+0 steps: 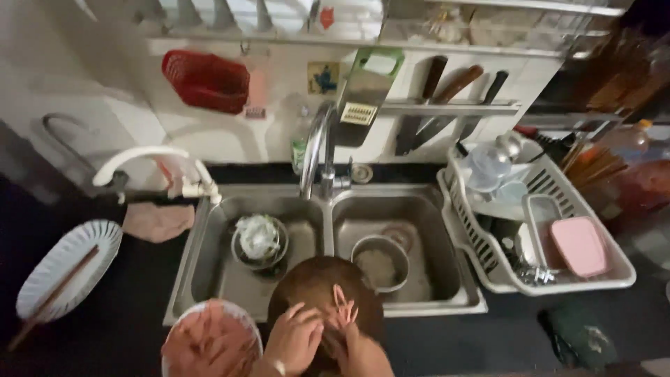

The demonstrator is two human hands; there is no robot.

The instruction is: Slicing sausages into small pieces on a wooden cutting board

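My left hand (293,341) and my right hand (361,351) meet at the bottom centre, over a round brown wooden board (314,278) that rests on the sink's front edge. Together they hold a small pink shrimp (342,309), whose thin legs or feelers stick up between the fingers. The fingers of both hands are curled around it. Just left of my left hand stands a bowl (183,327) heaped with pinkish raw shrimps.
A double steel sink (447,297) lies ahead, with a bowl (258,239) in the left basin and a metal pot (380,262) in the right. The chrome tap (314,143) rises between them. A white dish rack (481,258) stands to the right and a plate with chopsticks (66,269) to the left.
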